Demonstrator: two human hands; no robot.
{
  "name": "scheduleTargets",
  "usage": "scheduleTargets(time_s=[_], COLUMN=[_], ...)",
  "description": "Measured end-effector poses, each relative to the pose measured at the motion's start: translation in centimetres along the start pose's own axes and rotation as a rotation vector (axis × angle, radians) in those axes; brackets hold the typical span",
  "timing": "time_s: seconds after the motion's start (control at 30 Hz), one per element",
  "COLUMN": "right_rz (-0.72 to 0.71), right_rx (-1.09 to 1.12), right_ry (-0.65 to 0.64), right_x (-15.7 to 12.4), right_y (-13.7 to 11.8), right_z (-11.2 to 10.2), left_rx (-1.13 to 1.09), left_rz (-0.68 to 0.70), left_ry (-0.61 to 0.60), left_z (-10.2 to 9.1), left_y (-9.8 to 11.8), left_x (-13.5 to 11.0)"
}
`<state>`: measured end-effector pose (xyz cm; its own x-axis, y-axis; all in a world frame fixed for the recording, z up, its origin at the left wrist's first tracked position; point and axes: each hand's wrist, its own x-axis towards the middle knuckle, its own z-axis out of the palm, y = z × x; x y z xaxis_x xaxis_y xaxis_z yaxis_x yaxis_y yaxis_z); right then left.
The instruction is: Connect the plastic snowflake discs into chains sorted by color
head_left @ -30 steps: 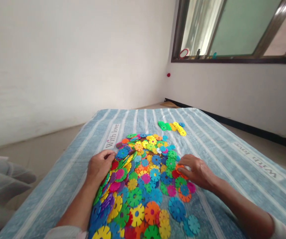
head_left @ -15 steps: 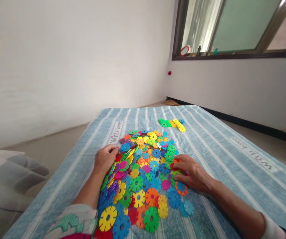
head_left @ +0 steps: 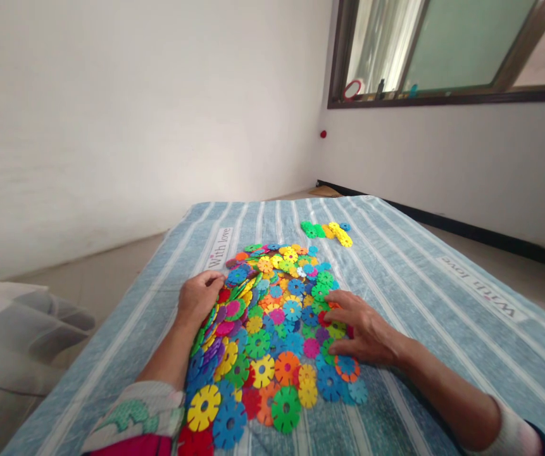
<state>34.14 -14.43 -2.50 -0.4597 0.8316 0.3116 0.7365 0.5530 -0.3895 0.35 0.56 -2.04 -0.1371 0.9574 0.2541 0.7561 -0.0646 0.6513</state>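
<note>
A wide, flat heap of notched plastic snowflake discs (head_left: pixel 257 344) in many colours lies on a striped blue cloth. Along its left edge rests my left hand (head_left: pixel 199 296), fingers curled together and the thumb close to them. What those fingertips hold, if anything, is hidden. My right hand (head_left: pixel 366 326) lies palm down at the heap's right side, its fingers spread and touching discs. Under and beside it are an orange-and-blue disc (head_left: pixel 347 368) and a green one (head_left: pixel 328 350). Near the heap's front, a yellow disc (head_left: pixel 204 407) and a green disc (head_left: pixel 286 409) lie flat.
Beyond the heap, a row of joined green discs (head_left: pixel 311 230) and yellow discs (head_left: pixel 340 233) lies apart on the cloth (head_left: pixel 419 304). White translucent material (head_left: pixel 16 335) stands left of the table. Pale walls (head_left: pixel 158 126) and a window (head_left: pixel 452 44) are behind.
My right hand has shifted slightly left over the discs, its fingers spreading more. My left hand stays nearly in place. The view has tilted a little.
</note>
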Motion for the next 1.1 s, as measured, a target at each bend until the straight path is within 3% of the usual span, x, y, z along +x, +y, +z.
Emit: scheduleTargets(time_s=[0.23, 0.47, 0.77, 1.1], right_rz=[-0.022, -0.068, -0.131, -0.279], right_rx=[-0.002, -0.016, -0.004, 0.030], right_ry=[0.032, 0.013, 0.122, -0.144], right_x=[-0.3, -0.1, -0.1, 0.1], right_y=[0.5, -0.7, -2.1, -8.0], right_z=[-0.2, 0.4, 1.3, 2.6], left_rx=[-0.002, -0.026, -0.031, -0.034], left_rz=[0.009, 0.015, 0.024, 0.016], left_ry=[-0.001, 0.006, 0.009, 0.010], left_z=[0.1, 0.3, 0.2, 0.8], left_y=[-0.1, -0.3, 0.1, -0.4], left_x=[-0.1, -0.2, -0.5, -0.4])
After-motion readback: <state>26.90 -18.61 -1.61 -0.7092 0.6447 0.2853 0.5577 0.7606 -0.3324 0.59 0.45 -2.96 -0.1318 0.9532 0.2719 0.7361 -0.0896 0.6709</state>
